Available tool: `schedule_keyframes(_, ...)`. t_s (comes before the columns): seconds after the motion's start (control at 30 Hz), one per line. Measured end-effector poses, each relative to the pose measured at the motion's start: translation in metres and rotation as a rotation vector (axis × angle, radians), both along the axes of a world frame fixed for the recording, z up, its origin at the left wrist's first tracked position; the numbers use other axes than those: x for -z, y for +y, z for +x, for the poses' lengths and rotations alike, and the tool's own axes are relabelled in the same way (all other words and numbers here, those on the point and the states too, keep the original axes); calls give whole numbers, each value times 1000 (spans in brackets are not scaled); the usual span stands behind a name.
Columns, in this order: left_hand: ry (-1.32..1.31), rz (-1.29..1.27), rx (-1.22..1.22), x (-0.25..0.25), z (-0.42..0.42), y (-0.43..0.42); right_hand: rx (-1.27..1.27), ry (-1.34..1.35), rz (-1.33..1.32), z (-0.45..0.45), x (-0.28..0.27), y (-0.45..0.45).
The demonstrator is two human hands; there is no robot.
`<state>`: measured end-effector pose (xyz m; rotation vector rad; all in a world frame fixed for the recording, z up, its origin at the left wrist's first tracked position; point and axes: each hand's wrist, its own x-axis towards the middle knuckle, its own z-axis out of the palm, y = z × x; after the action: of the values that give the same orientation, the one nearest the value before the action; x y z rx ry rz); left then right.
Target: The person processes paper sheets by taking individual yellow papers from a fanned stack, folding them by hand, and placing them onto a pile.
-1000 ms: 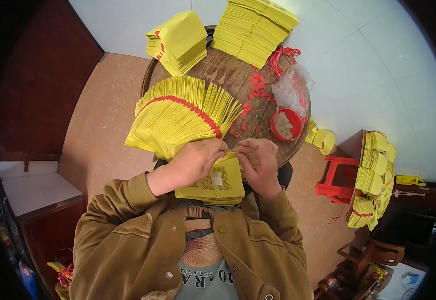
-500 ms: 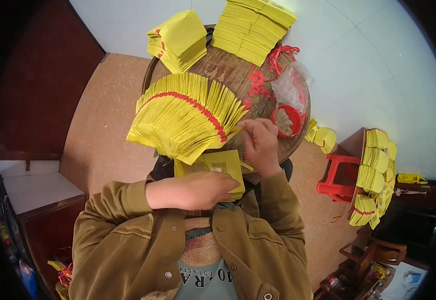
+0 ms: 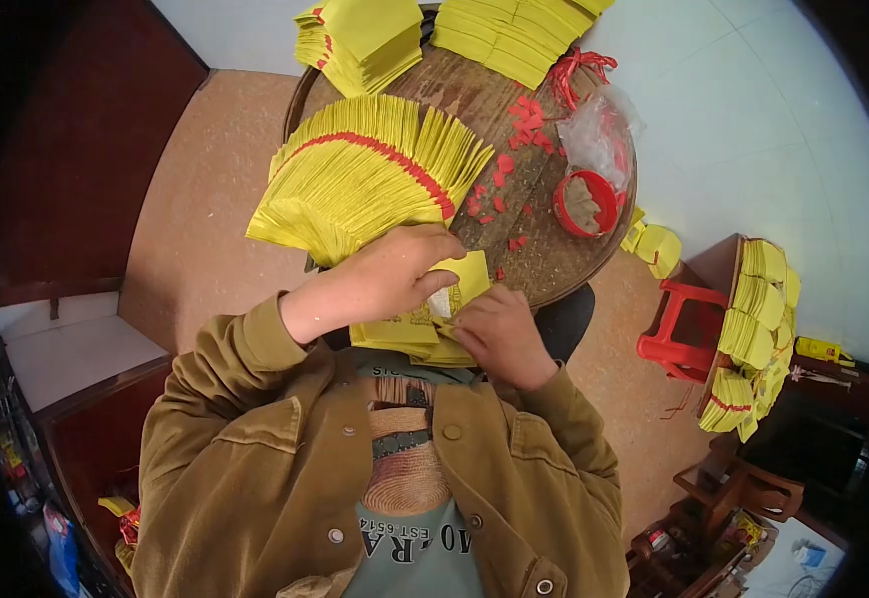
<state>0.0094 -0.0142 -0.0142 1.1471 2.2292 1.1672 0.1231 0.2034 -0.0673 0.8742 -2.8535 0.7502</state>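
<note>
A yellow paper sheet with dark print and a pale patch is held up over my lap. My left hand grips it, thumb and fingers closed at its left part. Low on the sheet's right side, my right hand pinches the edge with curled fingers. Beneath both hands lies a stack of printed yellow paper on my lap, partly covered by my left hand. Just beyond stands a fanned bundle of folded yellow papers with a curved row of red marks, on the round wooden table.
On the round table are yellow paper stacks, red paper scraps, red cords, a clear plastic bag and a red bowl. To the right, a red stool stands beside more yellow bundles.
My left hand has moved up and forward from the lap stack to the sheet. My right hand has come down from the fanned bundle to the sheet's edge. The view has shifted slightly.
</note>
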Motion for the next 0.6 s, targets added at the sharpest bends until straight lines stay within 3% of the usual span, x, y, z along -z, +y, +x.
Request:
schedule_keyframes(0.13,-105,-5,33,-10,0,-1,254,-434,-336,-15,-9,13)
schedule_keyframes(0.3,69,-92,17,-8,20,5,390,-62,-383,-30,-10,5)
schedule_keyframes(0.47,187,-78,-165,13,17,7,317,39,-488,-39,-12,0)
schedule_keyframes(0.6,113,-142,-106,5,4,3,260,53,-382,-42,-21,8)
